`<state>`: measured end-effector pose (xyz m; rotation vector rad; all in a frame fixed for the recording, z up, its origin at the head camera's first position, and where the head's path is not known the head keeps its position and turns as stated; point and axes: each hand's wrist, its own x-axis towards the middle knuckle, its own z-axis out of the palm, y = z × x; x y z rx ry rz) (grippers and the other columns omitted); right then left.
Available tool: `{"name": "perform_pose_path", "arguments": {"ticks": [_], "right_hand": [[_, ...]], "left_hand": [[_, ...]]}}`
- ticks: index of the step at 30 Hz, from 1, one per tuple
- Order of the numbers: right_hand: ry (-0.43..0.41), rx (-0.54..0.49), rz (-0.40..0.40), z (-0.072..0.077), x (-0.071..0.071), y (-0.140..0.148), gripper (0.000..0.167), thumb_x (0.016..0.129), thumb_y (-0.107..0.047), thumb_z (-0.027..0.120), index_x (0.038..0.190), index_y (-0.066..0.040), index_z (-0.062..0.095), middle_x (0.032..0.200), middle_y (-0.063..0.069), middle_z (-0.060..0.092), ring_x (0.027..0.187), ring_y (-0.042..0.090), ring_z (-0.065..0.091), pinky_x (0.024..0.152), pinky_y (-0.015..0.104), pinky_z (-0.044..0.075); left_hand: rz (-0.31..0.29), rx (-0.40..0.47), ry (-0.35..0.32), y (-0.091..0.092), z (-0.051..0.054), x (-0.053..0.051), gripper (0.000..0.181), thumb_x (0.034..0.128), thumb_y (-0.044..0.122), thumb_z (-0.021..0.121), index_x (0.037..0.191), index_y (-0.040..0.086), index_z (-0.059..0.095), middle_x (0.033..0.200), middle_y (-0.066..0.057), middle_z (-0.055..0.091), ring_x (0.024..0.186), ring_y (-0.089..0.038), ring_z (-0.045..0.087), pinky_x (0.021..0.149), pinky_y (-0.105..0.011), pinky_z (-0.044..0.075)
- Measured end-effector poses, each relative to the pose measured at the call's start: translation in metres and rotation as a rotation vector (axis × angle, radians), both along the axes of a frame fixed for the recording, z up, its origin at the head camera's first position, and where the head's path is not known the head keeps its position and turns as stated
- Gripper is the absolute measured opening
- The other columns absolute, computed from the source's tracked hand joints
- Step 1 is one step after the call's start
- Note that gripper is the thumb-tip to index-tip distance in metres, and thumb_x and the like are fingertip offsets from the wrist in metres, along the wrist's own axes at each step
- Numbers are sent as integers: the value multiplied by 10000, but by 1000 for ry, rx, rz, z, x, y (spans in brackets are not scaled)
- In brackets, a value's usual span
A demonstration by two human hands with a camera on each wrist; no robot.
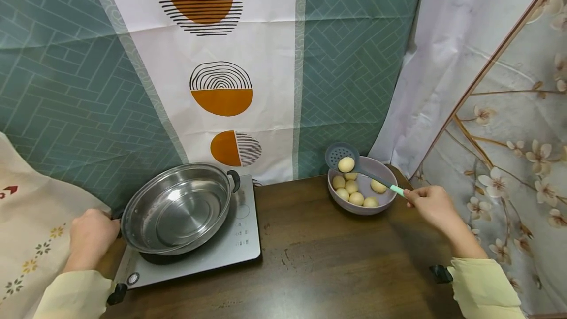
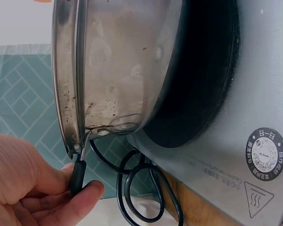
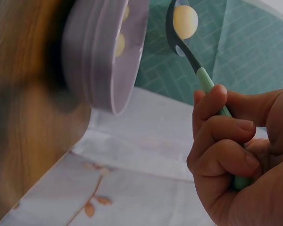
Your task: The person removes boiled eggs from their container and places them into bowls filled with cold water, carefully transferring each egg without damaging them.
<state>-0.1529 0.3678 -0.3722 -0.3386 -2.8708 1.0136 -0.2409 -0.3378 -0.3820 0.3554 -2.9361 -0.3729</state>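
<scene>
A slotted spoon [image 1: 338,152] with a grey perforated head and a mint-green handle carries one pale yellow ball [image 1: 346,164]. My right hand [image 1: 431,204] grips its handle, fingers curled round it in the right wrist view. The spoon's head is above the far rim of a mauve bowl [image 1: 384,207], where several similar balls [image 1: 356,198] lie. At the left, a wide steel pot [image 1: 181,208] sits on an induction cooker [image 1: 241,245]. With thumb and fingers my left hand [image 2: 42,188] pinches the pot's black side handle [image 2: 78,176].
Both stand on a dark wooden table [image 1: 310,260]. A black cable [image 2: 127,188] loops beside the cooker in the left wrist view. Patterned green and white cloth [image 1: 345,63] hangs behind, and a floral cloth [image 1: 500,186] covers the right side.
</scene>
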Motion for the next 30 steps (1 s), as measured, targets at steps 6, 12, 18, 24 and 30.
{"name": "perform_pose_path", "arguments": {"ticks": [6, 12, 18, 24, 30], "right_hand": [[12, 78, -59, -7, 8, 14, 495, 950, -452, 420, 800, -70, 698, 805, 81, 652, 645, 178, 448, 542, 291, 327], [-16, 121, -107, -12, 14, 21, 494, 948, -476, 404, 801, -104, 695, 831, 100, 649, 674, 194, 493, 549, 298, 328], [-16, 158, -132, -18, 18, 24, 438, 946, -431, 431, 811, -103, 687, 784, 85, 638, 651, 214, 510, 525, 304, 334], [-50, 174, -142, -22, 21, 27, 512, 949, -449, 421, 1060, -8, 654, 824, 134, 625, 722, 312, 503, 571, 358, 328], [-2, 250, -176, -27, 22, 26, 453, 940, -403, 461, 1078, -18, 656, 831, 177, 623, 816, 443, 509, 601, 398, 321]], "left_hand": [[28, 2, -11, 0, 1, -3, 350, 794, 156, 533, 460, 81, 462, 576, -175, 537, 581, -399, 501, 500, -435, 389], [34, 3, -13, 2, 1, -1, 360, 796, 157, 534, 453, 90, 450, 557, -140, 516, 571, -371, 491, 485, -404, 371], [17, 4, 9, 2, 3, 0, 364, 799, 151, 537, 454, 98, 434, 542, -131, 508, 555, -369, 492, 482, -416, 373], [26, 11, -11, 2, 2, 1, 373, 811, 158, 534, 459, 110, 420, 519, -81, 465, 553, -305, 441, 461, -346, 325], [23, 7, 2, 2, 1, 0, 367, 802, 151, 531, 455, 110, 418, 502, -66, 452, 540, -297, 431, 455, -340, 315]]}}
